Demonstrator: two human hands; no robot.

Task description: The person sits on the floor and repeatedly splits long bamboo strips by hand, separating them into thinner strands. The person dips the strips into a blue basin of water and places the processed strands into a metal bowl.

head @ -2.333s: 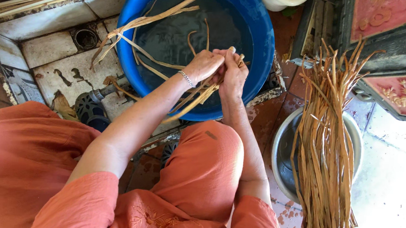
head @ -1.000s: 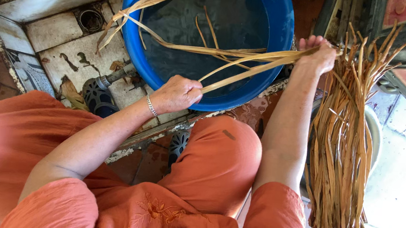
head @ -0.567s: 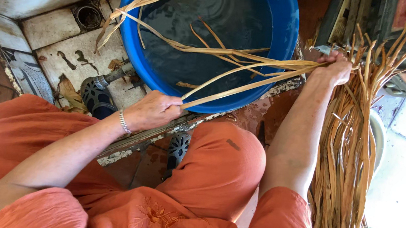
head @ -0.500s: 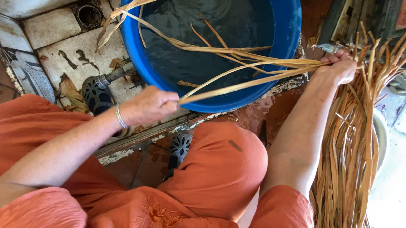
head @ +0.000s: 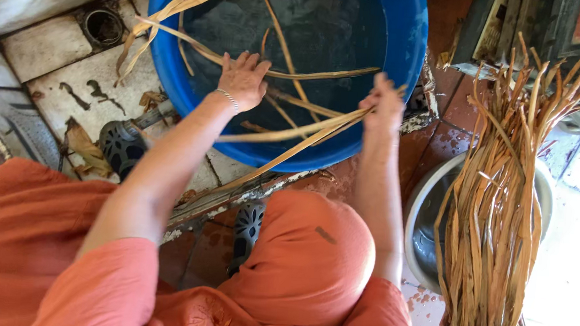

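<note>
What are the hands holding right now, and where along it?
The right hand grips several long tan strips near their upper ends. The left hand is open over the blue tub.

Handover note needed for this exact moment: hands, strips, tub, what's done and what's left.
Left hand: open, fingers spread, reaching over the water in the blue tub, next to the soaking strips.
Right hand: grip closed on a few long wet strips that trail back across the tub rim towards the knees.
Done: a thick bundle of strips lies across the metal bowl on the right.
Left: several loose strips remain in the tub, some draped over its far rim.
</note>
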